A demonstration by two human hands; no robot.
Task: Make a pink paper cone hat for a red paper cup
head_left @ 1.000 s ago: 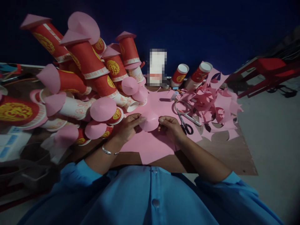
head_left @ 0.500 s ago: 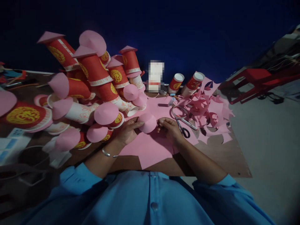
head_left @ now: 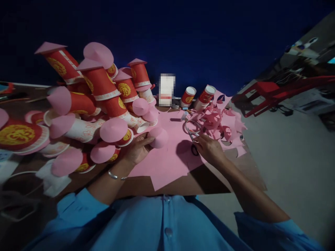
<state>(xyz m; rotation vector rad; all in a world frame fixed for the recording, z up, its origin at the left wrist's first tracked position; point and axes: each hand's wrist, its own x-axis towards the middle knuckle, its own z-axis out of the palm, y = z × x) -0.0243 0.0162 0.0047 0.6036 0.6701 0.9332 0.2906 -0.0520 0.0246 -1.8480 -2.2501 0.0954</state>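
My left hand (head_left: 138, 150) pinches the edge of a small pink paper cone (head_left: 158, 137) between thumb and fingers, holding it over flat pink paper sheets (head_left: 170, 164). My right hand (head_left: 210, 148) is lowered over the tools at the right of the sheets, its fingers bent downward. The black handle of the scissors (head_left: 194, 150) shows just left of its fingers. A white ring like a tape roll (head_left: 192, 127) lies just beyond the fingertips. The pen-like tool there is mostly covered by the hand, so what the fingers grip is hidden.
Red and white paper cups with pink cone tops (head_left: 104, 83) are piled high at the left. Pink paper scraps (head_left: 222, 122) heap at the right, behind them two red cups (head_left: 188, 97). A small glue stick (head_left: 184, 115) lies nearby. A red stool (head_left: 264, 92) stands beyond the table.
My right hand has let go of the pink cone and moved right, down onto the tools. My left hand keeps the cone. The whole view has shifted slightly.
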